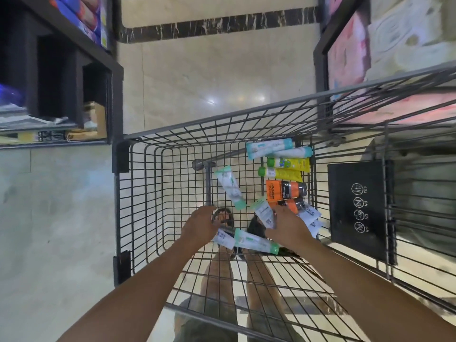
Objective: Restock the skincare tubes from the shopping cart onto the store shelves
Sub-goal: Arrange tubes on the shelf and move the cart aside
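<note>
**Skincare tubes, loose lot, in cart**

Location: tubes [283,191] lie flat and scattered on the wire floor of the cart [222,122], most toward its right side. A shelf [74,141] stands just left of the cart.

Handling (judged): light, with soft plastic walls that give at the middle. Firmer at the cap and the crimped end. The glossy skin is likely to slip. Take hold across the body near the cap, with the fingers wrapped round.

Hands: the right hand [288,228] is down in the cart, fingers pinching a white-green tube [264,213] that is tilted off the floor. The left hand [199,228] has its fingers curled over the end of a white tube [223,239]. Whether it actually grips that tube cannot be told.
</note>
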`<action>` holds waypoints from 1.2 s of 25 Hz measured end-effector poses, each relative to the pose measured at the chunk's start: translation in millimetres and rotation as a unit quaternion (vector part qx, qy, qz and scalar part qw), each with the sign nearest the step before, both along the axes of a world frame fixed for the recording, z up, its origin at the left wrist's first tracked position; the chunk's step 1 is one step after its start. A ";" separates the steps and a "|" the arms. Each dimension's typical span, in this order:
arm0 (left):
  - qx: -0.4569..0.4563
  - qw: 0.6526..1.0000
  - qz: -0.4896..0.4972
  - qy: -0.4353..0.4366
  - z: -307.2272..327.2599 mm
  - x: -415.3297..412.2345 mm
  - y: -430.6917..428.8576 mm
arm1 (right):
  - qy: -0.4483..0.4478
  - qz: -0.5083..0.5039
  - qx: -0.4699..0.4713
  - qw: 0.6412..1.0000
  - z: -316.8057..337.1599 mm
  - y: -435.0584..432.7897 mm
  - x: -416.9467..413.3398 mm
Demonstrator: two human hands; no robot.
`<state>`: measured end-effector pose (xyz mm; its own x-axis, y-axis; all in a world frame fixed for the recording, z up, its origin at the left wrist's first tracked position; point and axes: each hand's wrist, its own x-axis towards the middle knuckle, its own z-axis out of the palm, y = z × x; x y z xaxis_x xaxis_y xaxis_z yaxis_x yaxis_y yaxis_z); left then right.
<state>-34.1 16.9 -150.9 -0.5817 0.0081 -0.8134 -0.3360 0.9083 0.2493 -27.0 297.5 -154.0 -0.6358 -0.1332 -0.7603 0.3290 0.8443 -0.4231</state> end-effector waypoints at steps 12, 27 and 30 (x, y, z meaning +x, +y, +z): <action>-0.023 0.957 0.288 -0.031 -61.5 -96.5 77.5 | -0.150 -0.469 -0.149 0.858 10.6 41.4 -23.4; 0.209 0.899 0.383 -0.042 11.1 -81.6 79.4 | -0.151 -0.513 -0.233 0.812 66.3 29.1 -37.1; 0.264 0.894 0.362 -0.027 68.8 -77.4 72.7 | -0.136 -0.502 -0.264 0.812 102.0 16.3 -48.3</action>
<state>-111.5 89.6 -82.1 -0.5494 0.0370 -0.8348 -0.8126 0.2089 0.5441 -75.3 313.8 -52.0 -0.4429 -0.0050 -0.8966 0.8818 -0.1830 -0.4346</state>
